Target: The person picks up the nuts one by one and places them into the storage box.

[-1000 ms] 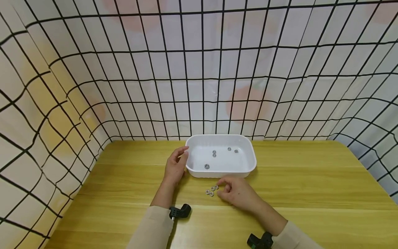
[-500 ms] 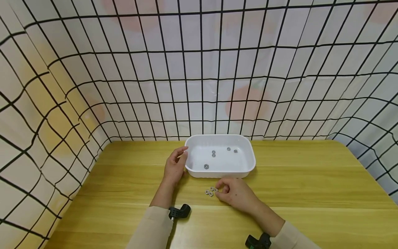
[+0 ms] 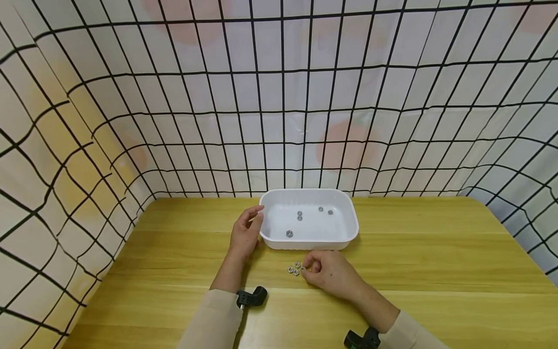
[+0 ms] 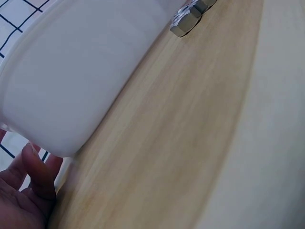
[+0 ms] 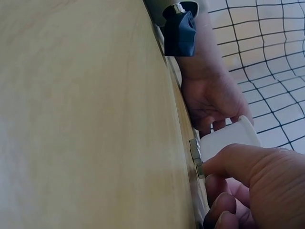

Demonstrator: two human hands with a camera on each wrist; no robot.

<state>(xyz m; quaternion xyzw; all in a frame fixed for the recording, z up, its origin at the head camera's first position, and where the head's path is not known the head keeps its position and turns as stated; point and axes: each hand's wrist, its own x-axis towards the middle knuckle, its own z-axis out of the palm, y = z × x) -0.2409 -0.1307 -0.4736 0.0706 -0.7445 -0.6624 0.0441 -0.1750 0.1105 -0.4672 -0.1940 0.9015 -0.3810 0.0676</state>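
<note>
Right hand: thumb and forefinger pinching one hex nut, the rightmost of four on the table in front of the tray. Can't tell how firm the pinch is — the fingertips hide most of the nut. We see it at table level, not lifted. The other three nuts sit bunched just left of it.

Our read: we're on the pickup step. Next move calls for a squeeze and a straight lift without nudging the neighbours, plus enough height for the tray's near wall if that's the route. Small, hard part, so a slip is the likely failure.

Left hand is at the left end of the white plastic tray, fingers fairly straight by the rim, not wrapped round anything — probably steadying it. Five more nuts lie spread over the tray floor, two close together near the middle.

Beige sleeves, a black wrist mount on each arm.

Surface: yellowish wood-grain tabletop, grain running left-right, tray toward the back edge. Behind and along the sides we've got a white backdrop with black grid lines and blurry peach and yellow patches.
</note>
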